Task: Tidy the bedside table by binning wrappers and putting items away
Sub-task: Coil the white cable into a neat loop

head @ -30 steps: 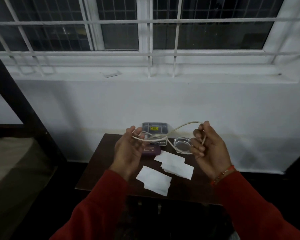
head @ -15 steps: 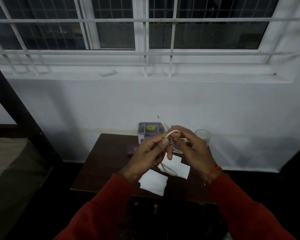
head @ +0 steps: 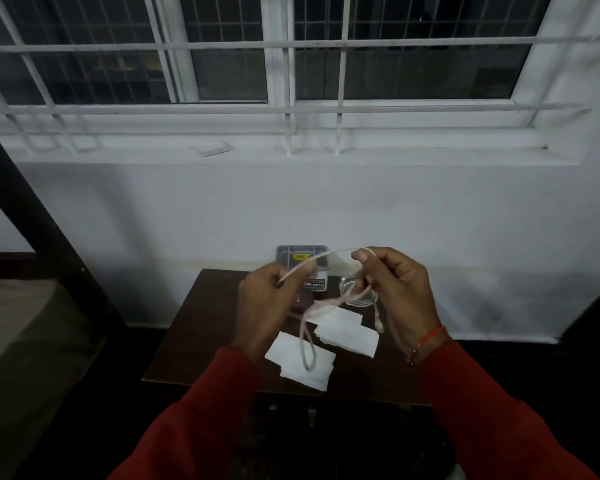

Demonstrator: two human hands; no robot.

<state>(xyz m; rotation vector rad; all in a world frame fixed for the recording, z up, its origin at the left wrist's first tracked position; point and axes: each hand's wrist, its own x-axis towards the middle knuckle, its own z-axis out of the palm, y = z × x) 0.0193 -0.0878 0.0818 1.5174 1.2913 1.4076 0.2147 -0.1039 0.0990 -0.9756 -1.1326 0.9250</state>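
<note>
Both hands hold a white cable (head: 321, 258) above the dark wooden bedside table (head: 194, 327). My left hand (head: 267, 306) pinches one stretch of it. My right hand (head: 400, 292) grips several coiled turns, with a loop hanging down to about (head: 307, 355) and a plug end dangling by the wrist. White paper wrappers (head: 350, 336) lie on the table under the hands, and another white wrapper (head: 291, 358) sits nearer the front edge. A grey compartment box (head: 300, 254) stands at the back. A purple item (head: 300, 303) and a clear glass (head: 352, 289) are partly hidden behind the hands.
A white wall and barred window rise behind the table; a small white object (head: 215, 149) lies on the sill. A dark bed frame (head: 42, 216) and mattress (head: 21, 341) are at the left. Dark floor surrounds the table.
The hands, which were close together half a second ago, have moved apart, drawing out a stretch of cable. A loop now hangs below them over the wrappers.
</note>
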